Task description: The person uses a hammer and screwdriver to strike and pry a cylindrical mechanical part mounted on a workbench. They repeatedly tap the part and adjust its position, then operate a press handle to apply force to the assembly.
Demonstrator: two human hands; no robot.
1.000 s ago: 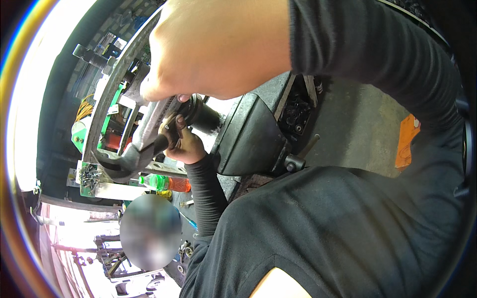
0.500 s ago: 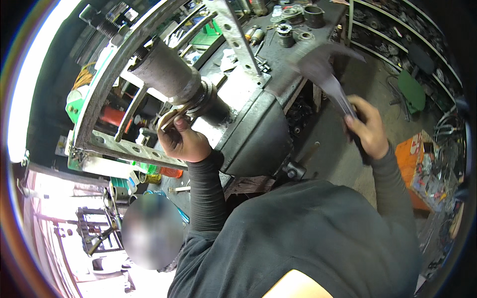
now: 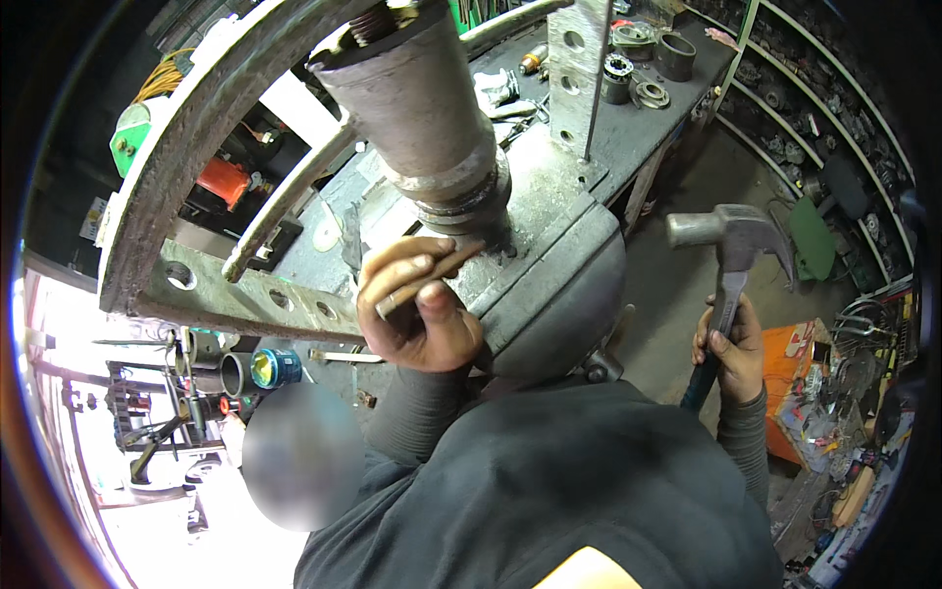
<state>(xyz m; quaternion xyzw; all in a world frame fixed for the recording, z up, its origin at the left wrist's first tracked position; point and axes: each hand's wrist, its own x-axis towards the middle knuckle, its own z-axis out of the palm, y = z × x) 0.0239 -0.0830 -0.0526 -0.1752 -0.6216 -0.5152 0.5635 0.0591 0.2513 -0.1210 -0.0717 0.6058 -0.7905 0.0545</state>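
My left hand is closed around a short, thin metal rod, its far end pointing at the foot of a worn steel cylinder. Dark rings sit at that cylinder's lower part, above a bright metal plate. A heavy steel frame with holes in its bars surrounds the cylinder's left side. My right hand grips a claw hammer by its dark handle, head up, apart from the rod. Below the plate is a dark rounded casting.
The dark bench carries rings, sleeves and tools. Parts shelves stand at right, beside a green seat and an orange box with scrap. A blue tub and a blurred patch are at lower left.
My right hand and hammer, high over the cylinder a second ago, swung out right and now sit lower. My left hand stays by the cylinder with the rod. The view has shifted.
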